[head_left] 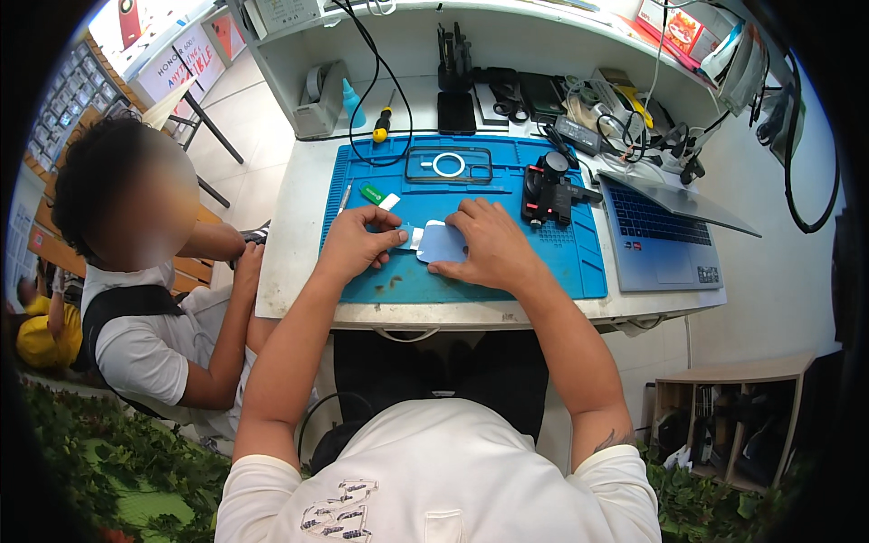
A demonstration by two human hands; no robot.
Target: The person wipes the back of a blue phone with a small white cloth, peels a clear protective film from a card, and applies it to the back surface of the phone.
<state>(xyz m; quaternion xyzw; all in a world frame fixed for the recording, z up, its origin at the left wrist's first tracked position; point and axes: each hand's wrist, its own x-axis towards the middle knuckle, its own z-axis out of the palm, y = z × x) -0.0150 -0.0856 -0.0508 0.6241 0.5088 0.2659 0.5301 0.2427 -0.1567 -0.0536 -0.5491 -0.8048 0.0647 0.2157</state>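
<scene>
On the blue work mat [389, 288], my right hand [489, 244] grips a light-blue flat rectangular piece [440, 246], thumb at its lower edge and fingers over the top. My left hand [358, 240] pinches a small pale-blue tab [405, 235] beside a white strip [416, 239] at that piece's left end. Above them lies a transparent phone case [448, 165] with a white ring. A green-and-white item [375, 194] and a slim pen-like tool [345, 199] are near my left hand. A black clamp-like device [548, 195] stands beyond my right hand.
An open laptop [661, 240] sits at the right. Along the back are a yellow screwdriver [381, 127], a blue bottle [353, 104], a black phone [455, 113] and tangled cables [625, 131]. A seated person [136, 335] is close on my left; a wooden cabinet [724, 369] is at lower right.
</scene>
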